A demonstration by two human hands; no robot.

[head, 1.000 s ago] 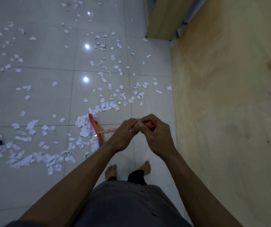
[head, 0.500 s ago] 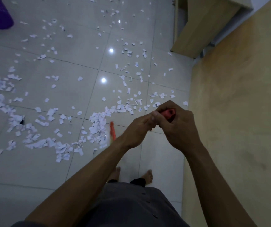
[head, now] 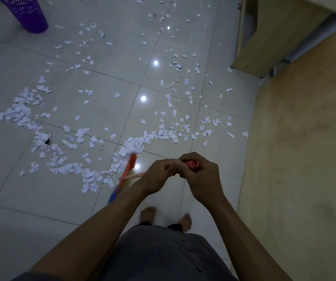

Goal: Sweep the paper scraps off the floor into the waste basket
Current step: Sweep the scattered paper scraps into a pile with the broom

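Paper scraps (head: 130, 147) are gathered by a broom (head: 129, 167).
Its handle is clasped by both hands (head: 159, 175) (head: 201, 175); scraps could be scattered by hard strokes, well short of the waste basket (head: 27, 14).

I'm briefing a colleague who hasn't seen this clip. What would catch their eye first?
First, the white paper scraps strewn over the grey tiled floor, thickest in a band ahead of the person's feet. Next, both hands clasped on the red end of a broom, whose head rests against that band. Last, the purple waste basket standing far off at top left.
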